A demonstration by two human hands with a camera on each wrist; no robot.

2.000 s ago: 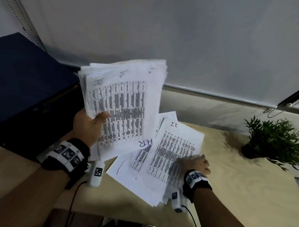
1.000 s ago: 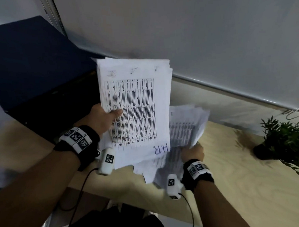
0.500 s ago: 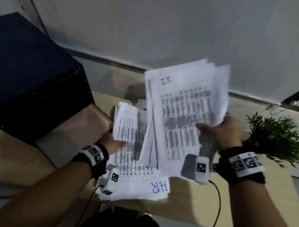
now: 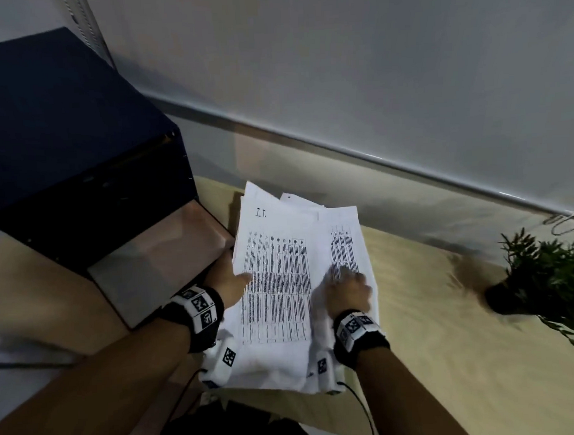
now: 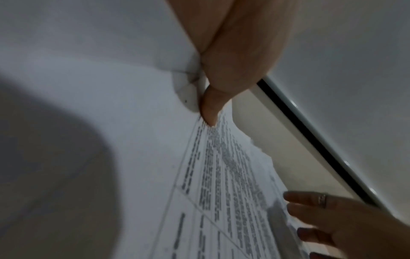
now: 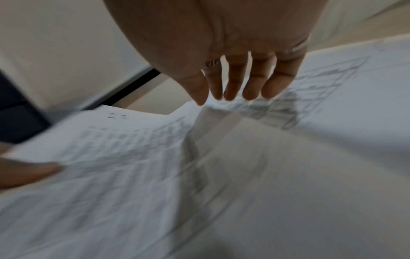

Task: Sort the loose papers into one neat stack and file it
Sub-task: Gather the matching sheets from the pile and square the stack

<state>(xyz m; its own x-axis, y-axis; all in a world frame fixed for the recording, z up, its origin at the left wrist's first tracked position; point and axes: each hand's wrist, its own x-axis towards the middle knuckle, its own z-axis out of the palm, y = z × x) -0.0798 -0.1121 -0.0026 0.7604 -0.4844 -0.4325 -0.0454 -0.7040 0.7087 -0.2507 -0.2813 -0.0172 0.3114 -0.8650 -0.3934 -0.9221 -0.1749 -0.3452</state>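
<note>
A pile of printed papers [image 4: 275,283] lies on the wooden table [image 4: 449,341], its sheets fanned unevenly; the top one is marked "I.T.". My left hand [image 4: 229,279] holds the pile's left edge, thumb on top and fingers hidden beneath. In the left wrist view the thumb [image 5: 210,108] presses on the sheets [image 5: 221,175]. My right hand [image 4: 346,288] lies on the right part of the pile with straight fingers. The right wrist view shows those fingers [image 6: 239,87] spread over the blurred papers [image 6: 133,175].
A dark blue box [image 4: 62,145] stands on the table at the left, close to the pile, with a pale panel [image 4: 156,262] jutting out below it. A potted plant [image 4: 551,278] sits at the right. A wall runs behind the table.
The bundle my right hand held up now lies on the pile on the table. The right hand has let go and rests flat on it. My left hand has stayed at the left edge.
</note>
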